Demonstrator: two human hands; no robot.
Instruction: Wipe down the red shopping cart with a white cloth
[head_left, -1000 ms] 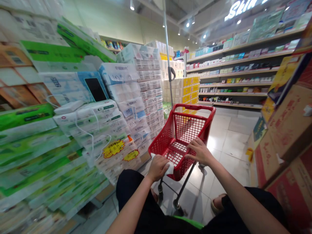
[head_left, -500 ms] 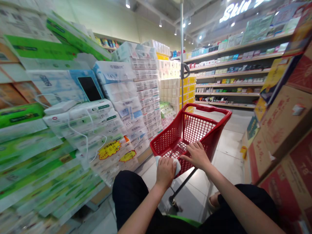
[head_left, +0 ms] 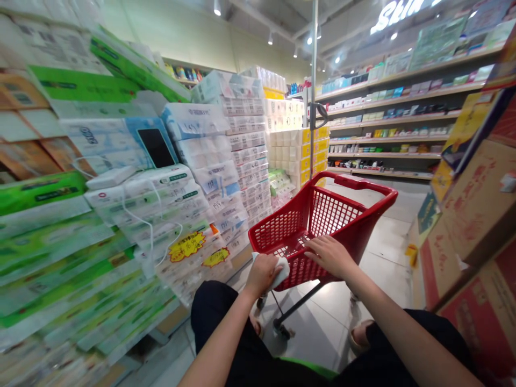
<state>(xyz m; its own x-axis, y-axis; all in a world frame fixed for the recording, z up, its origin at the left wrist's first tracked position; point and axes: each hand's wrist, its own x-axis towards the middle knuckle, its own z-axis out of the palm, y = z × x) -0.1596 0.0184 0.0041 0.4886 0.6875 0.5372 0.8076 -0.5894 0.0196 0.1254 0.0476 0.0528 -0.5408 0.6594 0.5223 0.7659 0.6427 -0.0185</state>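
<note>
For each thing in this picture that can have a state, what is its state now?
red cart: upright on its wheels, basket holds no goods.
white cloth: crumpled, pressed on the cart's near rim.
left hand: closed on the white cloth.
right hand: open, flat on the cart's rim.
phone: screen dark, leaning on the tissue packs.
</note>
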